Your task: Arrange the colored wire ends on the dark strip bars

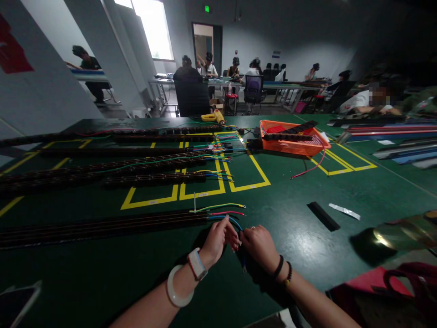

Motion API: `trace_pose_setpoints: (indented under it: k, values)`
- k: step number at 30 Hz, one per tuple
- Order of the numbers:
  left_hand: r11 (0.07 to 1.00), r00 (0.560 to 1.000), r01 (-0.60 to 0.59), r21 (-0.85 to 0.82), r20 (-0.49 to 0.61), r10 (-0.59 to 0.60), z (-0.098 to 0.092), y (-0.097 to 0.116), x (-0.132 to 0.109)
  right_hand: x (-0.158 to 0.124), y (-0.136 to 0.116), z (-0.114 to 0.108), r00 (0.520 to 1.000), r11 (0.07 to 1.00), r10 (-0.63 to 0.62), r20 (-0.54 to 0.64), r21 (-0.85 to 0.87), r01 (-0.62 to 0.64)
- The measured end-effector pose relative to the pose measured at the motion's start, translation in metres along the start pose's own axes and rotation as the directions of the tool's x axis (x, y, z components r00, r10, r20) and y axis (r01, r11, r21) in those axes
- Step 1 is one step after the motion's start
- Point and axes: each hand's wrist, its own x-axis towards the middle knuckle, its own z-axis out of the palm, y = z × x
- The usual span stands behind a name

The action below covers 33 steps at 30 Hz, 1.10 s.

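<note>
In the head view, the right hand [257, 246] closes its fingers on the blue wire [234, 221], which leaves the black bundle [136, 224] on the bench [290, 196]; the left hand [217, 241] curls loosely alongside, its grip unclear. A light, kink-free hold should suit. Red wire [227, 213] and green wire [221, 206] lie close, likely snags; the basket [290, 146] sits beyond.
</note>
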Motion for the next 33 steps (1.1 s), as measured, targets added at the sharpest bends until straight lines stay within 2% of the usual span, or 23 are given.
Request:
trace_pose_setpoints:
  k: [10,14,18,20,22,23,27,29,33]
  values:
    - [1.0,1.0,-0.009,-0.007,0.013,0.009,-0.002,-0.001,0.001,-0.004,0.016,-0.007,0.982,0.977,-0.176,0.064,0.136,0.166]
    - [1.0,1.0,-0.004,-0.002,0.014,0.004,-0.002,-0.001,0.001,-0.003,0.023,-0.009,0.976,0.966,-0.213,0.05,0.162,0.202]
    - [1.0,1.0,0.006,0.007,0.029,-0.006,-0.001,0.001,0.0,0.004,0.041,-0.02,0.968,0.932,-0.25,-0.007,0.27,0.243]
    - [1.0,0.999,0.01,0.012,0.036,-0.011,-0.001,0.001,-0.001,0.011,0.056,-0.028,0.983,0.909,-0.169,-0.066,0.374,0.181]
    - [1.0,0.999,0.014,0.018,0.043,-0.015,-0.001,0.002,-0.001,0.022,0.073,-0.036,0.992,0.855,-0.009,-0.126,0.514,0.073]
    - [1.0,0.999,0.015,0.019,0.045,-0.016,-0.001,0.002,-0.001,0.028,0.082,-0.038,0.986,0.812,0.071,-0.154,0.582,0.033]
    - [0.999,0.998,0.024,0.022,0.061,-0.026,-0.002,0.002,-0.001,0.059,0.109,-0.039,0.936,0.601,0.321,-0.146,0.795,-0.082]
    - [0.999,0.997,0.03,0.026,0.071,-0.031,-0.002,0.002,0.0,0.077,0.113,-0.034,0.925,0.559,0.346,-0.155,0.826,-0.071]
    - [0.999,0.994,0.029,0.044,0.108,-0.034,-0.001,0.005,-0.002,0.108,0.105,-0.018,0.942,0.565,0.298,-0.156,0.824,-0.042]
